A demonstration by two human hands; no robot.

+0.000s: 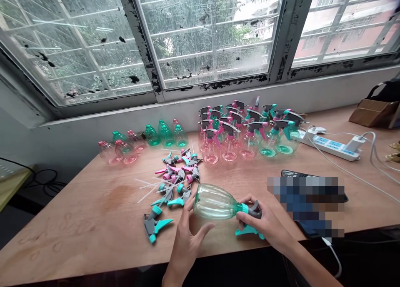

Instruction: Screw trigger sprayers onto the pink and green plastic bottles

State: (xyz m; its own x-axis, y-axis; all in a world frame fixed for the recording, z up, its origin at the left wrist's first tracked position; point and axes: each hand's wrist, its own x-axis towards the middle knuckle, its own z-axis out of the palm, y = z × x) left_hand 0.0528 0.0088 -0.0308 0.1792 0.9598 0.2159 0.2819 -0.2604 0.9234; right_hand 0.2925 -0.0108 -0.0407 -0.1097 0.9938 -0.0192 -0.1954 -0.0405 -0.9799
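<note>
**Green bottle (215, 201) lies sideways in hand above the surface (103, 233), by its near edge**

At the near edge, the left hand (187, 237) has its grip spread, thumb well off from the fingers, which reach the bottle's base; whether they press on it, I cannot tell. The grip of the right hand (265, 224) pinches the spray head (254, 210) at the bottle's neck, which points toward the right edge. To its right, a partly blurred phone (308, 203) lies close to the near edge.

Left of the bottle sits a single turquoise-and-grey sprayer (151, 224). Beyond it, loose sprayers (179, 176) with clear tubes form a heap. Along the far edge, headless pink and green bottles (152, 136) stand toward the left corner, and fitted bottles (230, 151) crowd right of them. Farther right are a white power strip (331, 145) and, toward the far right corner, a brown box (371, 112).
</note>
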